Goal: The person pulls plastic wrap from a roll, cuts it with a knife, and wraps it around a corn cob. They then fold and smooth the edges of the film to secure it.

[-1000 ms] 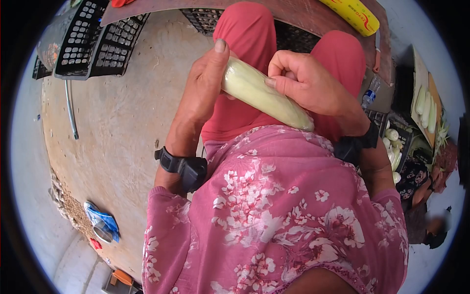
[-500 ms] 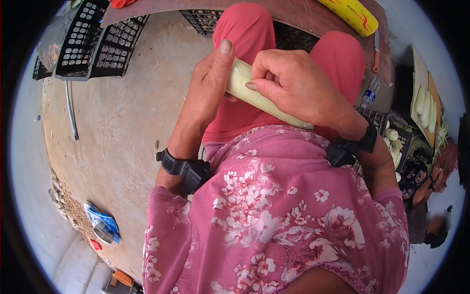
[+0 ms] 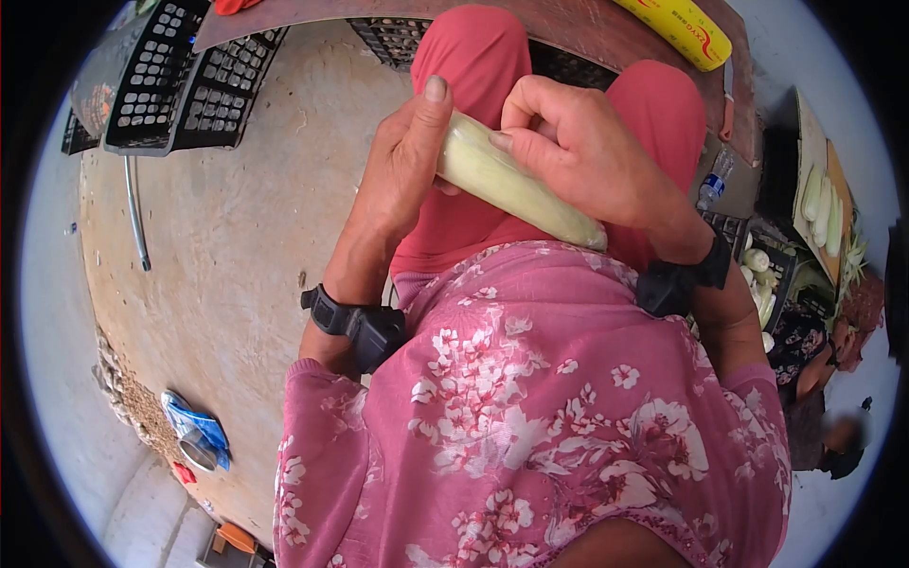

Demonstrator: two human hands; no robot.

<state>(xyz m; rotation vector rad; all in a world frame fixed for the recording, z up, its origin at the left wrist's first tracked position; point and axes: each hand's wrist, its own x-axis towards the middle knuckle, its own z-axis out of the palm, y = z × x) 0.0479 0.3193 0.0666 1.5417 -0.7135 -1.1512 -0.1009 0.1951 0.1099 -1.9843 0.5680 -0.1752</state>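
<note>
A pale green ear of corn (image 3: 516, 185), in its husk with glossy cling film around it, lies slanted above my lap. My left hand (image 3: 409, 151) is closed around its upper left end, thumb pointing up and the other fingers mostly hidden behind it. Over the middle of the ear, my right hand (image 3: 592, 151) is bent in a pinch, thumb and forefinger at the cling film on its upper side. What lies between those fingertips is hardly visible. The lower right end of the ear rests close to my shirt.
Beyond my knees is a brown tabletop (image 3: 568, 24) with a yellow printed roll (image 3: 677, 33) and a knife (image 3: 728, 99). Black crates (image 3: 222, 95) stand at left. On the right are a plastic bottle (image 3: 716, 177), a crate of corn (image 3: 757, 270), more ears (image 3: 822, 208) on a board, and another person (image 3: 810, 355).
My right hand has shifted slightly up and right along the ear, uncovering more of its wrapped side. My left hand keeps its hold in the same place.
</note>
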